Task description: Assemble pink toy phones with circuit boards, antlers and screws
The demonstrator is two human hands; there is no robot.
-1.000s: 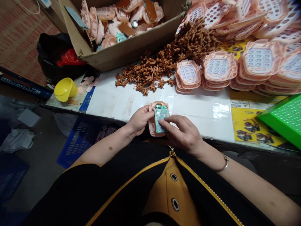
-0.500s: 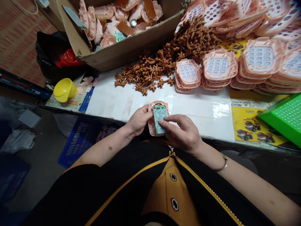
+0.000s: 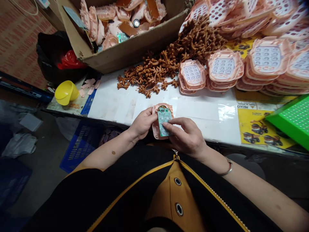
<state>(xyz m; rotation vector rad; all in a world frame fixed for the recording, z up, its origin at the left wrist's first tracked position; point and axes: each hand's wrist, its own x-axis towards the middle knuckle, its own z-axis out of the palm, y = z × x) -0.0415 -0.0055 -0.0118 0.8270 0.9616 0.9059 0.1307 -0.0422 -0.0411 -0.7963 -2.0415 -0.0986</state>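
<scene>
A pink plastic shell [image 3: 155,130] is held over the table's front edge, tilted toward me. Inside it lies a green circuit board [image 3: 164,124], with dark wires curving at its top end. My left hand [image 3: 143,123] grips the shell's left side, its thumb by the board's edge. My right hand [image 3: 188,135] is closed around the lower right side, index and middle fingers resting on the board. Its thumb is hidden, so I cannot tell how it bears on the shell.
A heap of brown plastic pieces [image 3: 154,77] lies behind my hands. Stacked pink keypad shells [image 3: 192,74] stand to its right. A cardboard box [image 3: 135,48] of pink parts is at the back. A yellow cup [image 3: 66,92] sits left; a green perforated basket [image 3: 292,119] sits right.
Almost nothing differs. The circuit board has shifted very slightly within the shell, and both hands keep their places.
</scene>
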